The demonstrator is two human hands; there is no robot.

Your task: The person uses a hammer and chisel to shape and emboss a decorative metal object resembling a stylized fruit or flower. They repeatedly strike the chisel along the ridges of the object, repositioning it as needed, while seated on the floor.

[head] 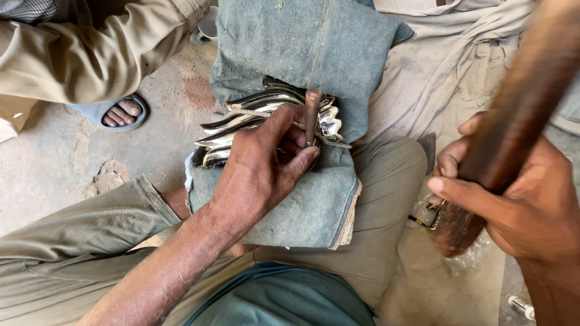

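- Our right hand (531, 205), at the right of the frame, has its fingers clamped on a blurred wooden mallet (513, 121).
- Our left hand (260, 169) has its fingers pinched on a punch (312, 115), upright on the shiny fluted metal piece (254, 121).
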